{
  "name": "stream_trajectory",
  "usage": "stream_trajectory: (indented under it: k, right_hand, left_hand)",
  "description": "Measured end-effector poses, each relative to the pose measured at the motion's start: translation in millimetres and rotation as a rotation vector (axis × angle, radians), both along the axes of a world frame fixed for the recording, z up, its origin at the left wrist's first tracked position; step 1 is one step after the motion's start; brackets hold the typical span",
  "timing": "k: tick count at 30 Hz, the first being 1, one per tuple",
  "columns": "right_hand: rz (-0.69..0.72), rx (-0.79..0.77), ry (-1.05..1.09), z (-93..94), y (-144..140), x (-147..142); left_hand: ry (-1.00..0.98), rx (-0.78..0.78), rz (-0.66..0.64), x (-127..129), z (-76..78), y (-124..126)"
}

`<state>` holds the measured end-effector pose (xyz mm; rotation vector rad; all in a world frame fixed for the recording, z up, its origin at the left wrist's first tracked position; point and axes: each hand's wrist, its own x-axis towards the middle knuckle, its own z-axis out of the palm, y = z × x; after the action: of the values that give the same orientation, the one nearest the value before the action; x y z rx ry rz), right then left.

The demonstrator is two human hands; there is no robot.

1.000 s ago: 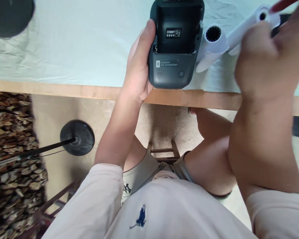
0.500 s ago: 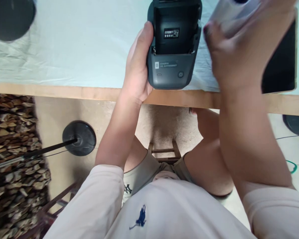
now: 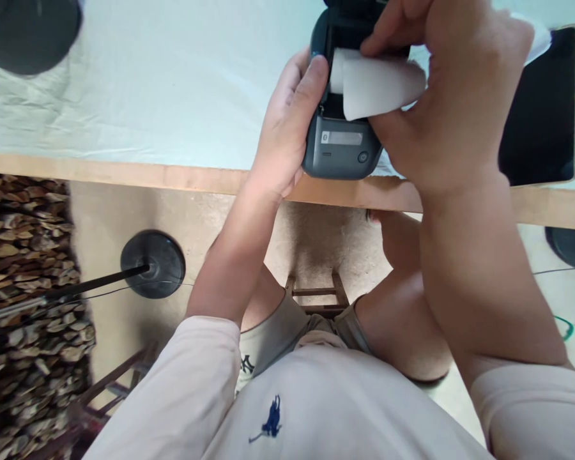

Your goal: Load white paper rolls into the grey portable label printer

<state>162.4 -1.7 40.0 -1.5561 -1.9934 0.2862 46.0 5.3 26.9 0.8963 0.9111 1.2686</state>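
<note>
A small dark grey label printer (image 3: 341, 150) with its lid open stands at the near edge of the table. My left hand (image 3: 287, 128) grips its left side, thumb on the rim of the paper bay. My right hand (image 3: 453, 96) holds a white paper roll (image 3: 376, 83) over the open bay, with a loose flap of paper hanging toward me. The hand hides the back of the printer and most of the bay.
The table (image 3: 148, 96) has a pale cloth and a wooden front edge (image 3: 124, 174). A black tablet (image 3: 541, 115) lies at the right. A dark round object (image 3: 29, 32) sits at the far left. Below are a stand's black base (image 3: 153, 263) and stacked firewood (image 3: 23, 287).
My right hand picked up the paper roll from the table at the right and carried it left over the printer's open bay. The left hand kept hold of the printer.
</note>
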Motion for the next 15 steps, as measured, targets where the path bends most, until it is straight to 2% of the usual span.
stream_trajectory:
  k: [2,4,6,8,10,12,15]
  right_hand:
    - [0.063,0.092,-0.098,-1.6,1.1,1.8]
    - [0.059,0.128,-0.117,-4.1,2.0,5.6]
    - [0.139,0.159,-0.133,-5.8,1.8,9.7]
    - [0.247,0.173,-0.124,-7.3,1.0,13.2]
    - [0.298,0.176,-0.077,-9.6,0.6,15.3]
    - [0.18,0.201,0.033,-13.0,1.0,15.0]
    - [-0.116,0.255,0.28,-18.8,3.4,10.2]
  left_hand:
    - [0.016,0.03,-0.018,-0.7,-1.1,0.3]
    - [0.028,0.052,-0.031,-1.9,-3.1,1.0]
    - [0.047,0.069,-0.036,-5.2,-8.0,3.0]
    - [0.104,0.115,-0.097,-11.3,-16.8,7.3]
    - [0.2,0.214,-0.22,-19.3,-28.3,13.1]
    - [0.319,0.344,-0.302,-26.6,-39.0,18.5]
    - [0.504,0.514,-0.34,-32.3,-47.7,21.5]
